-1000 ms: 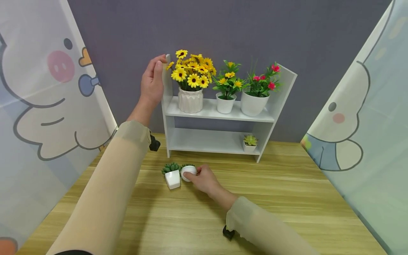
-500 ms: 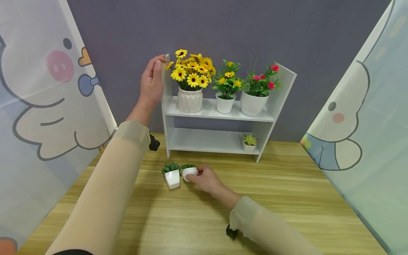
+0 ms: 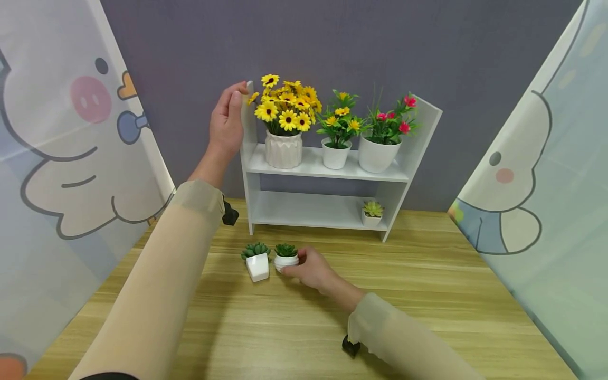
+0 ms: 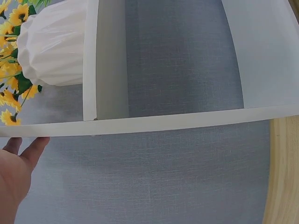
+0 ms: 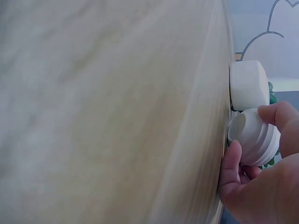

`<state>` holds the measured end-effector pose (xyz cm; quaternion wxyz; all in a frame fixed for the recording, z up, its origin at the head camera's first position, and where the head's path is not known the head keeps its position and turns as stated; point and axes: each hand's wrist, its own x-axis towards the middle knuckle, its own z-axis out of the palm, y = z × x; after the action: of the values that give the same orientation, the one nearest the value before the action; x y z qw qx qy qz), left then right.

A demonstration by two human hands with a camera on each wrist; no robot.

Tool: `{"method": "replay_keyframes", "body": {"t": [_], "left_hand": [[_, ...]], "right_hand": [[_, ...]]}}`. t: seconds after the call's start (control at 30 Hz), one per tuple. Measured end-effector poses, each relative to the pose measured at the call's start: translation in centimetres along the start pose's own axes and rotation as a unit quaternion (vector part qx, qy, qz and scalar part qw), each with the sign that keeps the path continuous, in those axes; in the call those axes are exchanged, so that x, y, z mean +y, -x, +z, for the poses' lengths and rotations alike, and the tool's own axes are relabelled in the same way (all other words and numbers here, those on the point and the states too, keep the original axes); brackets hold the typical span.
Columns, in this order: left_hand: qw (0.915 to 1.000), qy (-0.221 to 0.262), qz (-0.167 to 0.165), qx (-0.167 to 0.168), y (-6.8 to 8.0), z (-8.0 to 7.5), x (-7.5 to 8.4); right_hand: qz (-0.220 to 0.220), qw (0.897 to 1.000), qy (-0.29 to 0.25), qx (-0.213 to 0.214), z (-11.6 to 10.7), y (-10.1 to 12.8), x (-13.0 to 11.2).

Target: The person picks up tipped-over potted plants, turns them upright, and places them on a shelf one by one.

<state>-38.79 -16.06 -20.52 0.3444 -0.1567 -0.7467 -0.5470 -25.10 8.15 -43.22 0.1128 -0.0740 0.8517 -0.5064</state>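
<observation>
Grained wooden table (image 3: 427, 295), right hand (image 3: 311, 269) pinching round ribbed white pot (image 3: 286, 260)

Wood-grain surface (image 3: 427, 295) carries white two-tier shelf (image 3: 328, 169) at back; two small succulent pots, square (image 3: 257, 262) and round (image 3: 286, 257), stand just beside each other in front.

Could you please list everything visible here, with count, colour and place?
shelf unit: 1, white, at the back of the table
wooden table: 1, light wood, under everything
flower pots: 3, white; yellow, yellow and pink blooms; upper shelf
small succulent: 1, green in white pot, lower shelf, right end
square-pot succulent: 1, green in white pot, on the table
round-pot succulent: 1, green in white pot, beside the square one
cartoon panels: 2, pale, left and right sides
left hand: rests on the shelf's left side panel
right hand: grips the round pot
</observation>
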Motion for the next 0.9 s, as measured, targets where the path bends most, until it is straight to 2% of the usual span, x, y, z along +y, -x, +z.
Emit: {"method": "replay_keyframes", "body": {"t": [0.2,0.6,0.9], "left_hand": [[1.0000,-0.002,-0.001,0.000,0.02,0.09,-0.03],[1.0000,-0.007,-0.005,-0.002,0.03,0.16,-0.03],[0.9999,-0.009,-0.006,-0.002,0.13,0.11,-0.05]], "right_hand": [[-0.010,1.000,-0.012,-0.005,-0.30,0.05,0.17],[-0.014,0.999,-0.037,0.016,-0.43,-0.03,0.58],[-0.010,0.999,-0.033,0.023,-0.20,-0.08,0.67]]}}
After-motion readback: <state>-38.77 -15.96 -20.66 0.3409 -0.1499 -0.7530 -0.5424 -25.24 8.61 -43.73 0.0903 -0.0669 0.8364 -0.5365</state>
